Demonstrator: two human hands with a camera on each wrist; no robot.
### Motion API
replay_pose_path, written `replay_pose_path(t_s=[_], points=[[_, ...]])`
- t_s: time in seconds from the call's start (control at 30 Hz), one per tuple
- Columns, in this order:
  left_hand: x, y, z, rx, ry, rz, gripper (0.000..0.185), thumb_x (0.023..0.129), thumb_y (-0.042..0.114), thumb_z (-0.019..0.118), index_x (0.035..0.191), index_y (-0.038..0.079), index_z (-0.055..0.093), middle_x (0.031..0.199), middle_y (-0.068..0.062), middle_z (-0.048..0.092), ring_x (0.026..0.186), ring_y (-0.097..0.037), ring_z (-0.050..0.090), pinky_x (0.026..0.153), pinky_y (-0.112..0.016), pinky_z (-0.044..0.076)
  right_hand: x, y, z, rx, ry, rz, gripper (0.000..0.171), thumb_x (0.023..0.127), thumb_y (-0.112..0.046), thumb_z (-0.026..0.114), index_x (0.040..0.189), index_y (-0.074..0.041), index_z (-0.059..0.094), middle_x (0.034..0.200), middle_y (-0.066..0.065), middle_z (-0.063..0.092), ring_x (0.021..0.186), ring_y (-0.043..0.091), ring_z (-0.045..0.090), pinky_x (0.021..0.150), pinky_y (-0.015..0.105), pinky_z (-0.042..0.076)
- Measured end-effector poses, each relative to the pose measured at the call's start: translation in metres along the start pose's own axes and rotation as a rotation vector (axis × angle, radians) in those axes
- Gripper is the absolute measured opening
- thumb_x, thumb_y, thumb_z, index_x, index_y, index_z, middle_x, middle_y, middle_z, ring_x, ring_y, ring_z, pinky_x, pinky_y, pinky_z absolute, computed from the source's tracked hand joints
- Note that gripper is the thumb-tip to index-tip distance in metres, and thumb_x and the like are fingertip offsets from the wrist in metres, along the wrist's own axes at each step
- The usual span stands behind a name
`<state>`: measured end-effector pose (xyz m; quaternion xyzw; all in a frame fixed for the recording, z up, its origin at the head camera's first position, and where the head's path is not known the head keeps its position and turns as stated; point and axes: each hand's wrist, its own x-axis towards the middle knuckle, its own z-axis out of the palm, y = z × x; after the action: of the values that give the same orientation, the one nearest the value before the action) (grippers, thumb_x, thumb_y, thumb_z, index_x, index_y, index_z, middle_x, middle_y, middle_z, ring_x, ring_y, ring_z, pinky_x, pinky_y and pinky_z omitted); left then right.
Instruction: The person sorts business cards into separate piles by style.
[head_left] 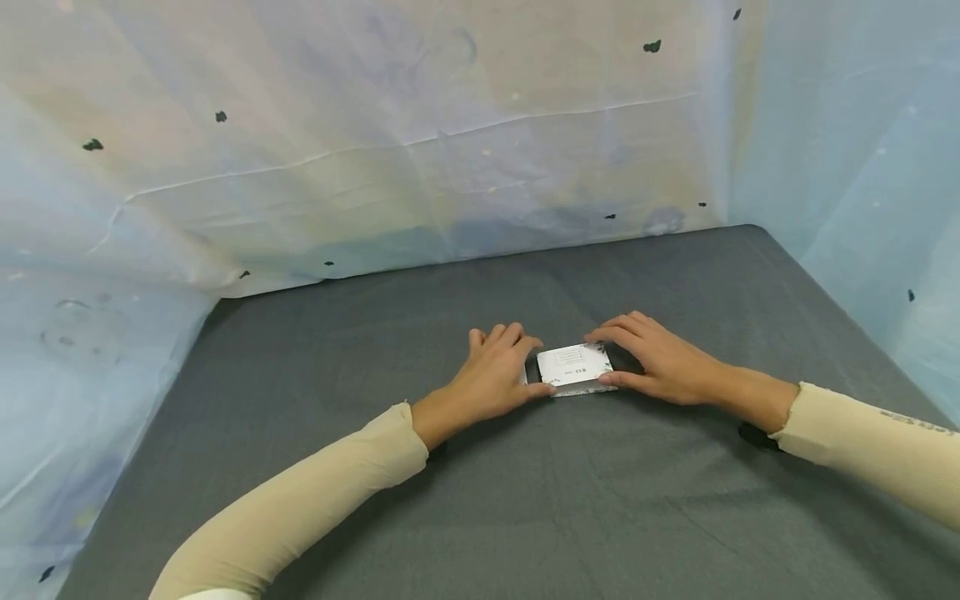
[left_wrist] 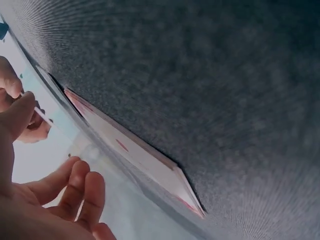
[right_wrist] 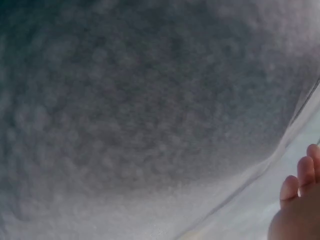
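Observation:
A thin white card [head_left: 572, 364] with small printed text and decorated corners is between my two hands, above the grey surface. My right hand [head_left: 663, 362] grips its right end, thumb at the near corner and a fingertip at the far corner. At its left end, my left hand [head_left: 491, 375] holds the card with the thumb at the near corner and the index finger by the far one. In the left wrist view, the card [left_wrist: 44, 116] shows edge-on, and below it a flat white slab [left_wrist: 127, 147] with reddish marks lies on the cloth.
Dark grey cloth [head_left: 450, 517] covers the table. Pale patterned curtains [head_left: 420, 150] with small dark spots hang behind it and along both sides. The right wrist view has mostly blurred grey cloth [right_wrist: 140, 100] and a few fingers at its lower right.

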<state>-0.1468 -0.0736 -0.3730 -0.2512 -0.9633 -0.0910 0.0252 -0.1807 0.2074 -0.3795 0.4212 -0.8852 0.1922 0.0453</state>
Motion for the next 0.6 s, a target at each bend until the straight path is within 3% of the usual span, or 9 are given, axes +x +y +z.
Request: replay_pose_path(t_s=[0.2,0.5,0.6], points=[[-0.001,-0.002,0.003,0.030,0.013,0.008,0.059,0.085,0.064,0.068,0.124,0.020,0.066,0.110,0.002,0.054,0.093,-0.016,0.046,0.086,-0.042,0.028,-0.002,0.005,0.000,0.020,0.039,-0.043,0.054,0.089,-0.028,0.075,0.138,-0.016,0.056,0.130,-0.003,0.059,0.116,0.014,0.051,0.102,0.047,0.036],[0.002,-0.002,0.001,-0.018,0.039,0.001,0.069,0.082,0.067,0.067,0.131,0.018,0.062,0.113,0.002,0.052,0.094,-0.016,0.045,0.082,-0.040,0.024,-0.002,0.010,-0.001,0.035,0.054,-0.063,0.061,0.086,-0.028,0.078,0.140,-0.013,0.054,0.131,-0.002,0.058,0.119,0.017,0.051,0.108,0.055,0.030],[0.002,-0.002,0.001,-0.035,0.047,0.016,0.060,0.084,0.064,0.068,0.125,0.020,0.066,0.111,0.002,0.053,0.094,-0.016,0.045,0.085,-0.041,0.026,-0.002,0.011,-0.002,0.026,0.066,-0.086,0.061,0.085,-0.026,0.079,0.140,-0.014,0.055,0.129,-0.002,0.059,0.115,0.014,0.051,0.104,0.048,0.034]])
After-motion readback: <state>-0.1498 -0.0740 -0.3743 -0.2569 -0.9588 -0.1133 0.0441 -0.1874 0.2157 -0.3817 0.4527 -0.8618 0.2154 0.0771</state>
